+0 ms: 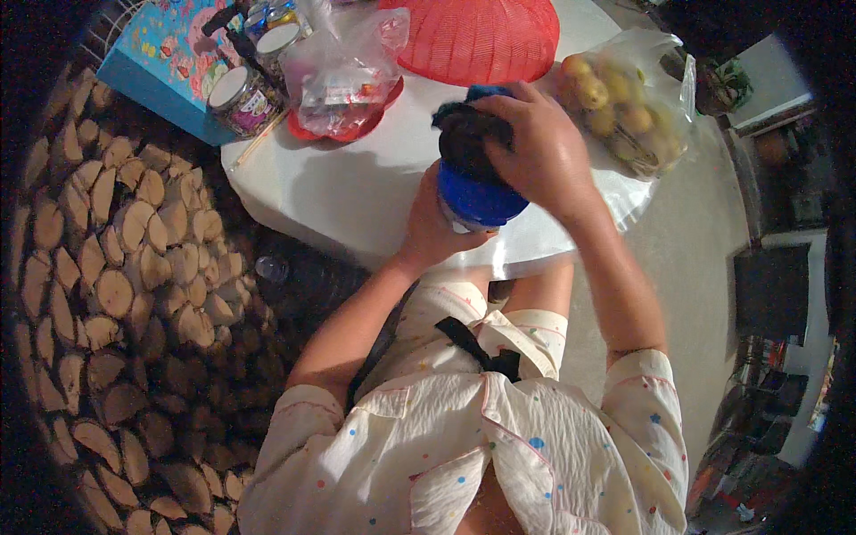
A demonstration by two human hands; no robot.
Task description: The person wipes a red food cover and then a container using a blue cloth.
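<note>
In the head view, my left hand [435,231] is wrapped around the left and lower side of a container with a bright blue lid or rim [478,199]. My right hand [535,150] grips a dark, crumpled cloth-like item [468,137] on the container's top; a teal part of it shows near my fingertips. Whether the dark item lies on the blue part or comes out of it, I cannot tell. Both hands are over the near part of the table with the white cover [361,207].
A red mesh dome cover [481,40] stands at the back. To the right lies a plastic bag of round yellowish fruit [622,107]. At left are a red dish with a clear plastic bag [348,93], a lidded jar [244,100] and a blue patterned box [167,73]. Stacked firewood [134,227] fills the left side.
</note>
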